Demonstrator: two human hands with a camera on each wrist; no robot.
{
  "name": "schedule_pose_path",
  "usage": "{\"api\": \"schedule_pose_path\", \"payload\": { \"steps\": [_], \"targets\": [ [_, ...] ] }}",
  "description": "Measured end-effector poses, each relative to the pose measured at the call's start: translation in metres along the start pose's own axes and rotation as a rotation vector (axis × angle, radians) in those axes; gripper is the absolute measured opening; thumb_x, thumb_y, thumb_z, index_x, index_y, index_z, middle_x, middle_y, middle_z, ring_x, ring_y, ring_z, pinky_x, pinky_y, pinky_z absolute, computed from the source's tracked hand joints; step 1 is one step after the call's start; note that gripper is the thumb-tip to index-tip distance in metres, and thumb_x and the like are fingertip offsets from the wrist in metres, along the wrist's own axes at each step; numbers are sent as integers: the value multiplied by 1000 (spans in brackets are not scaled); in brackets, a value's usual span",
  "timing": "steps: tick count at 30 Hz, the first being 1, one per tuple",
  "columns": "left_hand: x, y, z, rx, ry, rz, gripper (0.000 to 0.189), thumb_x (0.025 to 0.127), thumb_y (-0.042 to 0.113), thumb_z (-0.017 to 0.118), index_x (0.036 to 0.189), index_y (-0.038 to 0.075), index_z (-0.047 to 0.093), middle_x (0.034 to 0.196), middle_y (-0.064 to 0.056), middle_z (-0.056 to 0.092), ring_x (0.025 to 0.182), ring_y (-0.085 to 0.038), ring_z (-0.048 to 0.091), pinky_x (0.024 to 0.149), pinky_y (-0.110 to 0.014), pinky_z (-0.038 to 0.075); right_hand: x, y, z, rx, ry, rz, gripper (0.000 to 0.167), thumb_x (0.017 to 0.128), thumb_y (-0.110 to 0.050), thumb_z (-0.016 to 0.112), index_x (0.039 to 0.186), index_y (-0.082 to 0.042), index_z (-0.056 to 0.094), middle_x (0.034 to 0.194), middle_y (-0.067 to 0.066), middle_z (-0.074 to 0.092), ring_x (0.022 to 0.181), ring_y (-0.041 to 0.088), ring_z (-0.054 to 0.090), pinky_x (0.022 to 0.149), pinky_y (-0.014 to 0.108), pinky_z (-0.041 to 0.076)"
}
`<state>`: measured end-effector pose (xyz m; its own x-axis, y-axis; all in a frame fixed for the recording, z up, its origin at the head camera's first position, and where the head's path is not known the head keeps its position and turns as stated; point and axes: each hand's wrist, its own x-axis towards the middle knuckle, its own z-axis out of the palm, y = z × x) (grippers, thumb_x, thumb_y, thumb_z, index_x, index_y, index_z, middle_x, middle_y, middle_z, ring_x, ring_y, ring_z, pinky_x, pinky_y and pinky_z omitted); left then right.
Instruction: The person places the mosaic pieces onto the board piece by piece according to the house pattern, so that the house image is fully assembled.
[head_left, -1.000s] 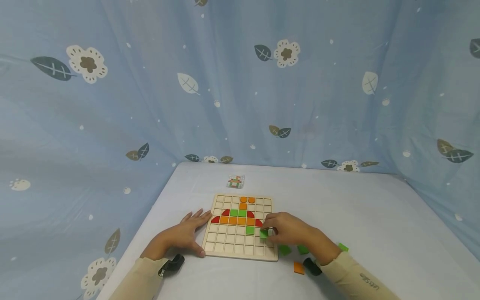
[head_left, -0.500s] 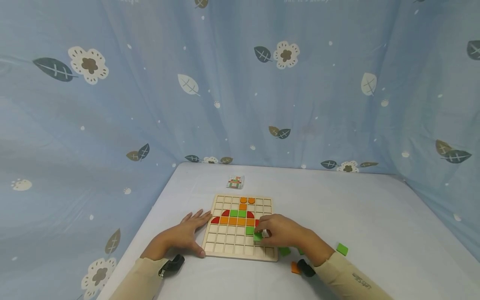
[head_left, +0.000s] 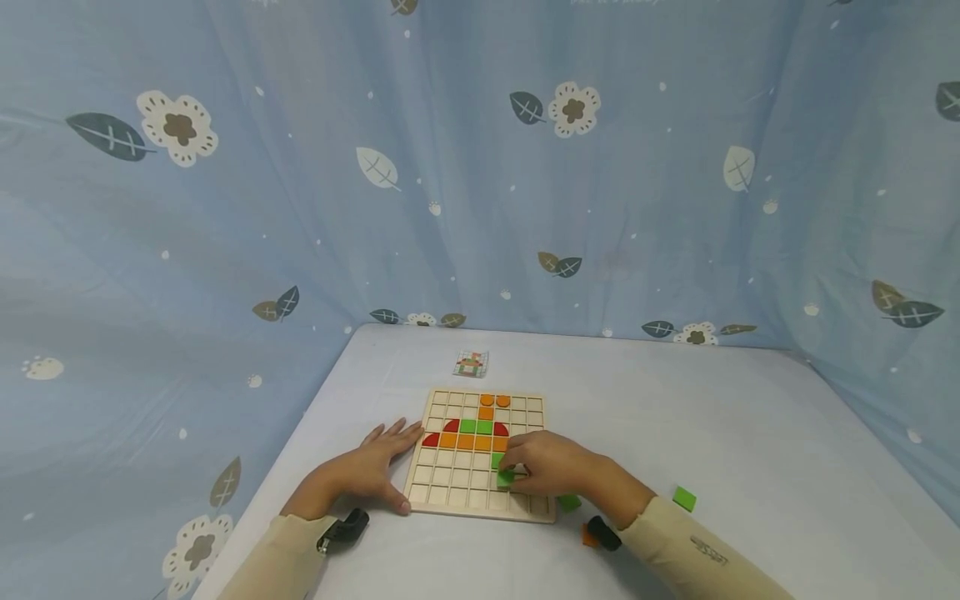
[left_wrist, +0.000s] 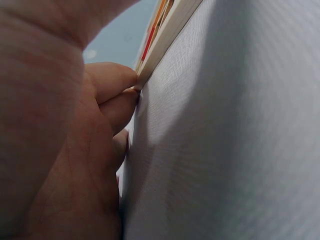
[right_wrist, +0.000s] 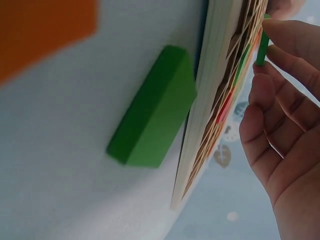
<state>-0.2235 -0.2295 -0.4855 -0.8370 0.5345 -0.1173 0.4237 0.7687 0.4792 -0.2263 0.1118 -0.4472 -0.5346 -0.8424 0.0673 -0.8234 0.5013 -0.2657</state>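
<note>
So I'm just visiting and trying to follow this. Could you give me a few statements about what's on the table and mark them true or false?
1. The right hand pinches a green tile. True.
2. The left hand holds a red piece. False: it touches the edge of the wooden board.
3. Two round orange pieces sit side by side in the board's farthest row. True.
4. The picture card lies on top of the board. False: it lies on the table beyond the board's far edge.
</note>
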Motion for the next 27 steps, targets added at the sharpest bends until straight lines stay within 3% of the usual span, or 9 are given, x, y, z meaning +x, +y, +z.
{"api": "schedule_pose_path", "payload": {
  "steps": [11,27],
  "targets": [
    [1,0,2,3,2,-15,127,53,59,87,154,10,28,160,-2,22,148,-29,6,116,-53,0,10,-5,2,-49,-53,17,22,84,-26,77,106,-21,76,96,-17,64,80,-3,55,77,16,49],
    [0,2,0,2,2,-6,126,53,60,86,154,9,29,160,-1,21,148,-29,6,116,-53,-1,12,-5,4,-50,-65,-3,19,85,-25,76,103,-23,77,88,-19,58,71,-3,48,65,13,44]
  ]
}}
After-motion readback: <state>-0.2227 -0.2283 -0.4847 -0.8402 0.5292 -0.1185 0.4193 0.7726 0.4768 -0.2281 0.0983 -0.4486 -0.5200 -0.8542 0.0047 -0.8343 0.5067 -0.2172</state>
